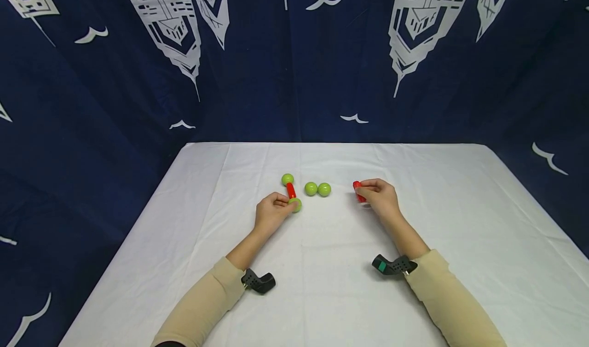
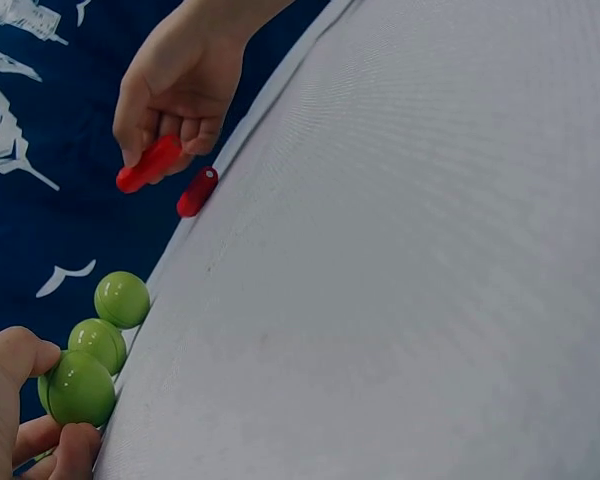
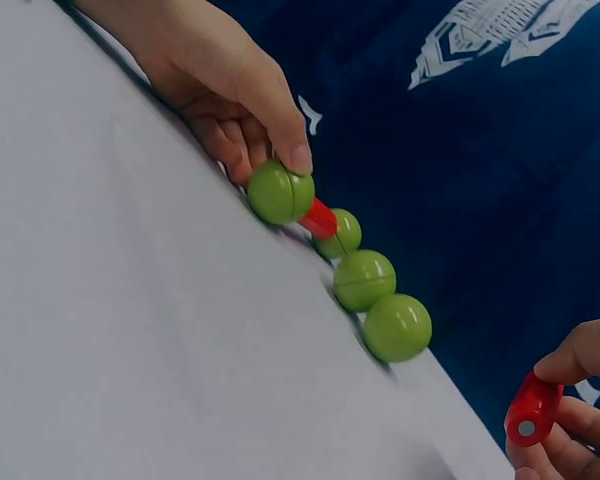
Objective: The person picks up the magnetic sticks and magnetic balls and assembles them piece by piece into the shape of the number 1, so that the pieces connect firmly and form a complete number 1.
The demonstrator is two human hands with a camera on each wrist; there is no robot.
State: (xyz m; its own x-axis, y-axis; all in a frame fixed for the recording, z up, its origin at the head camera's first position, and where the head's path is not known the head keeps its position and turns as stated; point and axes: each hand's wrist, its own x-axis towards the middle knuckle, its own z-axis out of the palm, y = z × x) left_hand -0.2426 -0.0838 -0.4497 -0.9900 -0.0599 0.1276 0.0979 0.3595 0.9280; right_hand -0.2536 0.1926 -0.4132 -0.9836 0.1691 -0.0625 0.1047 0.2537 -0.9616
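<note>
My left hand [image 1: 272, 215] pinches a green ball [image 3: 281, 192] between thumb and fingers. A red rod [image 1: 291, 190] joins this ball to another green ball [image 1: 287, 179] farther back. To the right of that piece, two more green balls [image 1: 311, 188] sit side by side on the white cloth. My right hand [image 1: 381, 199] holds a red rod [image 3: 535, 410] with thumb and fingertips; a round silvery end of it faces the right wrist view. Close below this hand, the left wrist view shows another red rod [image 2: 198, 192] at the cloth.
A white cloth [image 1: 331, 285] with light creases covers the table. Behind it hangs a dark blue curtain [image 1: 294, 81] with white printed buildings and birds. Black camera mounts [image 1: 259, 281] are worn on both wrists, over beige sleeves.
</note>
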